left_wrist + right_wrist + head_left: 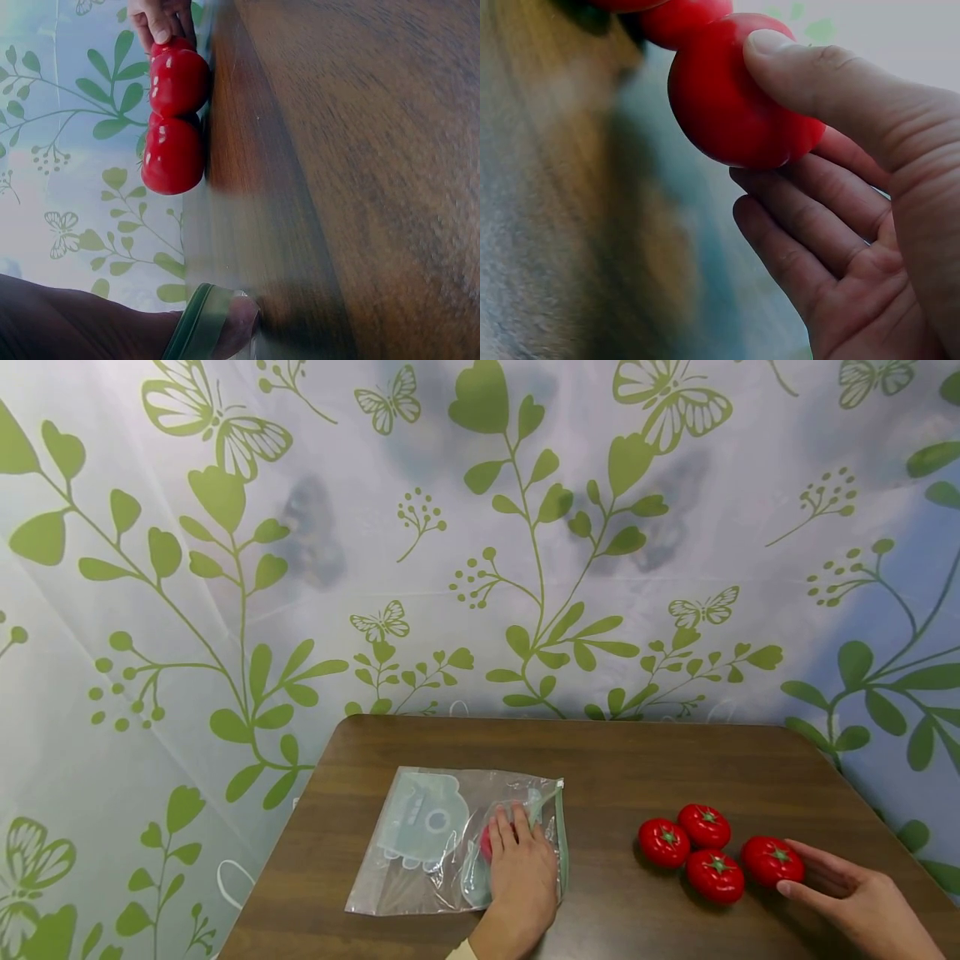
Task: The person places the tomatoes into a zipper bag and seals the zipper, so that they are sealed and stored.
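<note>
At the right of the table, my right hand [862, 893] pinches a shiny red tomato [771, 860] with a green star-shaped top. In the right wrist view the thumb lies on one side of that tomato [735, 97], with fingers behind and below it. My left hand [521, 868] rests on a clear zip bag [427, 893], its fingers lying over a red thing inside that is mostly hidden. In the left wrist view the thumb [238, 319] shows behind the bag's green zip strip [196, 322]. A pale green cartoon print [427, 818] marks the bag.
Several tomatoes stand close together just left of the held one, such as the front tomato [715, 875]. The brown wooden table [600, 752] ends at a curtain [420, 568] with green leaves and butterflies. A white loop [228, 885] hangs beside its left edge.
</note>
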A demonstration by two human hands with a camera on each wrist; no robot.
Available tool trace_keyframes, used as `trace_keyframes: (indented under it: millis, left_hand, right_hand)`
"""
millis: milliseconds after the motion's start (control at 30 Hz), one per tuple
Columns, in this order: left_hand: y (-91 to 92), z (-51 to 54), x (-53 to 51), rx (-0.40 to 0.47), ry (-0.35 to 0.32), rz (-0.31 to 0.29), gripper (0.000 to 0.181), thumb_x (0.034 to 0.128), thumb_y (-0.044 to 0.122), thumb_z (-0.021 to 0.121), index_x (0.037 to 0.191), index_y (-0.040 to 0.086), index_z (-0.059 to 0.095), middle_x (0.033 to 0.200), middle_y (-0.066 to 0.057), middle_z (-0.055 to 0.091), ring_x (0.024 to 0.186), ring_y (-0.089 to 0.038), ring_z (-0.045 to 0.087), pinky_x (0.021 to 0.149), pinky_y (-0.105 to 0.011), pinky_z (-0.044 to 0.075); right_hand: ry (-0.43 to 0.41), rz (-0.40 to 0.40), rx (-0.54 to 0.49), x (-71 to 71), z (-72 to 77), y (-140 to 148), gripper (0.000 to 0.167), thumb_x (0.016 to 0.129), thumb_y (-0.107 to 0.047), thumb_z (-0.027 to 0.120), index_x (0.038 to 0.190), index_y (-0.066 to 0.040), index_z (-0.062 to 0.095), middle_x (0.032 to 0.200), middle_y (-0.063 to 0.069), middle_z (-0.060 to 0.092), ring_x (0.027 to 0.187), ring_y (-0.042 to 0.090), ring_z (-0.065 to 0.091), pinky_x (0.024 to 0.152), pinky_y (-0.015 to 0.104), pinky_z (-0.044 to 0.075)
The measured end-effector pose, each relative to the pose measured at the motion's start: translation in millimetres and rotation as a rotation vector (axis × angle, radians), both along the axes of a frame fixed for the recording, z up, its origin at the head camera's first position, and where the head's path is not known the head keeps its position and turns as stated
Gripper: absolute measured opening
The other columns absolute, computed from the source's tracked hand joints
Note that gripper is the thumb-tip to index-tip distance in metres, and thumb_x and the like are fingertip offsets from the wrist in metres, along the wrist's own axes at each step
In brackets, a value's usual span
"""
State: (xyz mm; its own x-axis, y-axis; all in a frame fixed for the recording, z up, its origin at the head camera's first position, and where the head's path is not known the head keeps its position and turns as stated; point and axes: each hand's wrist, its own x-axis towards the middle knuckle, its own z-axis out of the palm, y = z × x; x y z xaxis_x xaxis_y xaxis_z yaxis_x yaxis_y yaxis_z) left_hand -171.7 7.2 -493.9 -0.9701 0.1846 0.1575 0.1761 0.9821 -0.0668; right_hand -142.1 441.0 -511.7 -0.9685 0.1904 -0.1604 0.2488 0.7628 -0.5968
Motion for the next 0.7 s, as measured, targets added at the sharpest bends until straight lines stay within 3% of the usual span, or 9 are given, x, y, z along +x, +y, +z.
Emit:
trace_keyframes:
  millis: [100, 167, 300, 400, 500, 700]
  left_hand:
    - [0.1, 0.5, -0.4, 0.003, -0.003, -0.001, 0.054, 0.091, 0.033, 0.082, 0.14, 0.012, 0.074, 0.159, -0.019, 0.058, 0.148, -0.048, 0.054, 0.126, -0.055, 0.042]
    - [0.3, 0.5, -0.6, 0.003, -0.004, -0.002, 0.055, 0.0899, 0.033, 0.083, 0.14, 0.012, 0.074, 0.159, -0.019, 0.058, 0.149, -0.047, 0.054, 0.126, -0.054, 0.042]
    - [-0.1, 0.6, -0.2, 0.0, -0.013, -0.003, 0.059, 0.0874, 0.035, 0.085, 0.14, 0.013, 0.074, 0.16, -0.019, 0.058, 0.149, -0.048, 0.053, 0.126, -0.054, 0.041]
    - [-0.3, 1.3, 0.1, -0.007, -0.019, -0.005, 0.061, 0.0859, 0.036, 0.087, 0.141, 0.013, 0.073, 0.161, -0.019, 0.057, 0.149, -0.048, 0.053, 0.127, -0.055, 0.041]
    - [-0.2, 2.1, 0.3, -0.013, -0.019, -0.008, 0.063, 0.0851, 0.036, 0.088, 0.142, 0.013, 0.073, 0.161, -0.019, 0.057, 0.149, -0.048, 0.053, 0.127, -0.055, 0.041]
    - [-0.3, 2.5, 0.6, -0.004, -0.01, -0.011, 0.055, 0.0904, 0.034, 0.083, 0.141, 0.013, 0.074, 0.16, -0.019, 0.058, 0.149, -0.048, 0.053, 0.126, -0.055, 0.041]
  right_hand:
    - [0.017, -0.015, -0.003, 1.6, 6.8, -1.3, 0.099, 0.095, -0.056, 0.082, 0.156, 0.014, 0.047, 0.149, 0.044, 0.051, 0.1, 0.023, 0.08, 0.068, 0.023, 0.062]
    - [0.02, -0.01, -0.001, 2.8, 11.9, -1.9, 0.099, 0.095, -0.056, 0.082, 0.157, 0.014, 0.047, 0.149, 0.045, 0.05, 0.099, 0.017, 0.079, 0.069, 0.026, 0.064]
    - [0.028, 0.009, 0.011, 5.2, 20.8, -5.2, 0.099, 0.096, -0.055, 0.082, 0.157, 0.014, 0.045, 0.149, 0.046, 0.048, 0.106, 0.039, 0.08, 0.073, 0.038, 0.067]
    - [0.031, 0.023, 0.02, 7.2, 27.0, -10.1, 0.099, 0.096, -0.055, 0.082, 0.156, 0.015, 0.045, 0.148, 0.047, 0.049, 0.118, 0.057, 0.071, 0.075, 0.045, 0.067]
    - [0.038, 0.04, 0.029, 9.7, 33.7, -15.4, 0.098, 0.095, -0.054, 0.083, 0.156, 0.014, 0.046, 0.147, 0.047, 0.051, 0.118, 0.058, 0.071, 0.075, 0.045, 0.067]
    - [0.042, 0.072, -0.015, 13.2, 48.0, -27.4, 0.092, 0.097, -0.046, 0.084, 0.158, 0.012, 0.046, 0.149, 0.045, 0.053, 0.108, 0.04, 0.08, 0.076, 0.037, 0.067]
